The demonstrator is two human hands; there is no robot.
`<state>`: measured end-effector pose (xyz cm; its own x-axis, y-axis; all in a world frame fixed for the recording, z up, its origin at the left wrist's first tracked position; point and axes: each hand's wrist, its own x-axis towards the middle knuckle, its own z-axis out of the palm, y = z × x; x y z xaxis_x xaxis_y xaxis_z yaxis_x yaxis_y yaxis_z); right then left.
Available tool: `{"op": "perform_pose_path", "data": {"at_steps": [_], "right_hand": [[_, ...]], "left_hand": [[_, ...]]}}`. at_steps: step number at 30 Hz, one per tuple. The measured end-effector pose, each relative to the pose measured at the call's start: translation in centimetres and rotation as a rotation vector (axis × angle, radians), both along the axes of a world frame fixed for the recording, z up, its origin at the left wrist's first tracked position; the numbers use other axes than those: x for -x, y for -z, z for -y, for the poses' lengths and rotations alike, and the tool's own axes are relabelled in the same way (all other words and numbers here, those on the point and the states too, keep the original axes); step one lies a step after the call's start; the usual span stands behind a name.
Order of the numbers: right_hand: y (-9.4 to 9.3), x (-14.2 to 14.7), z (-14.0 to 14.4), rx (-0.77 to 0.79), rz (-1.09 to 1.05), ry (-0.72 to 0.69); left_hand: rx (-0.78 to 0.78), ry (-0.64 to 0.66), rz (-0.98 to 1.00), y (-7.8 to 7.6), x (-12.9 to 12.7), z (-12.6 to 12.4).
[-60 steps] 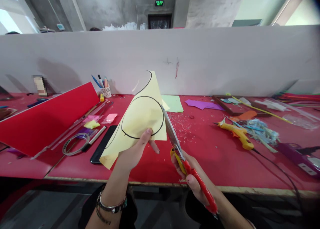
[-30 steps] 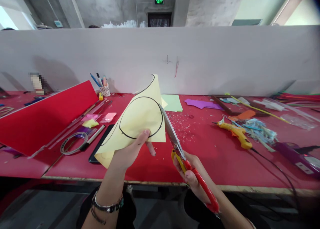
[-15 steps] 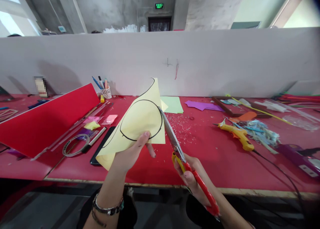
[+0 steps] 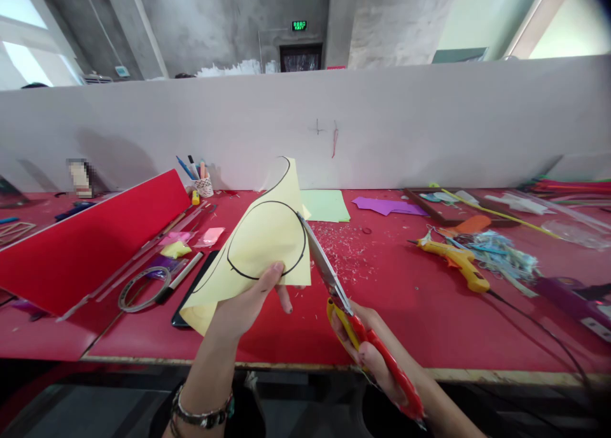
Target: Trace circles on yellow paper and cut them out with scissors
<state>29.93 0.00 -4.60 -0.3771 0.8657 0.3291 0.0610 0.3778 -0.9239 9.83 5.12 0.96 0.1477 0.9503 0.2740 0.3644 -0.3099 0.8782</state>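
At the centre of the frame, lifted clear of the tabletop (image 4: 420, 317), a pale yellow paper sheet (image 4: 260, 247) with a black marker circle drawn on it is held up, slightly curled, its long axis running from lower left to upper right. The left hand (image 4: 248, 301) pinches its lower edge, thumb on the near face at the bottom of the circle and the fingers (image 4: 285, 299) curled behind. Immediately right of the sheet, the right hand (image 4: 370, 349) is clenched through the red and yellow handles of the scissors (image 4: 344, 301), whose blades point up and left and meet the sheet's right edge right at the drawn line. The scissor hand is thus the nearer one to the cutting point, the sheet lying up and left of it. Further out, a yellow glue gun (image 4: 453, 260) lies at right, a tape roll (image 4: 143, 288) and red card sheet (image 4: 90, 240) at left, a pen cup (image 4: 203, 183) beyond.
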Motion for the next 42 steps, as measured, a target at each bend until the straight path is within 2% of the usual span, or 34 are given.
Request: {"op": "perform_pose_path", "data": {"at_steps": [5,10,14,20,26,32,36,38,40,42], "right_hand": [[-0.3,0.3,0.6,0.006,-0.029,0.06],[0.3,-0.3,0.3,-0.033,0.018,0.069],[0.4,-0.3,0.0,0.003,0.019,0.097],[0.2,0.5,-0.3,0.079,-0.014,0.055],[0.4,0.6,-0.4,0.095,-0.055,0.034],[0.5,0.3,-0.4,0.129,-0.052,0.048],[0.1,0.2,-0.3,0.118,-0.024,0.054],[0.0,0.2,-0.3,0.127,-0.031,0.042],[0.0,0.3,-0.3,0.128,-0.025,0.039],[-0.1,0.3,-0.3,0.113,-0.007,0.049]], "left_hand": [[-0.002,0.097,-0.008,-0.3,0.2,0.3],[0.043,0.099,-0.009,-0.2,0.4,0.3],[0.065,0.128,0.004,-0.1,0.6,0.3],[0.061,0.113,0.009,-0.1,0.7,0.4],[0.085,0.155,0.011,-0.5,0.6,0.4],[0.146,0.185,0.105,-0.3,0.7,0.3],[0.181,0.08,0.078,0.0,1.0,0.4],[0.198,-0.04,0.086,0.4,1.3,0.2],[0.19,-0.212,0.238,0.9,1.4,-0.2],[0.107,-0.33,0.498,1.2,1.3,-0.7]]}}
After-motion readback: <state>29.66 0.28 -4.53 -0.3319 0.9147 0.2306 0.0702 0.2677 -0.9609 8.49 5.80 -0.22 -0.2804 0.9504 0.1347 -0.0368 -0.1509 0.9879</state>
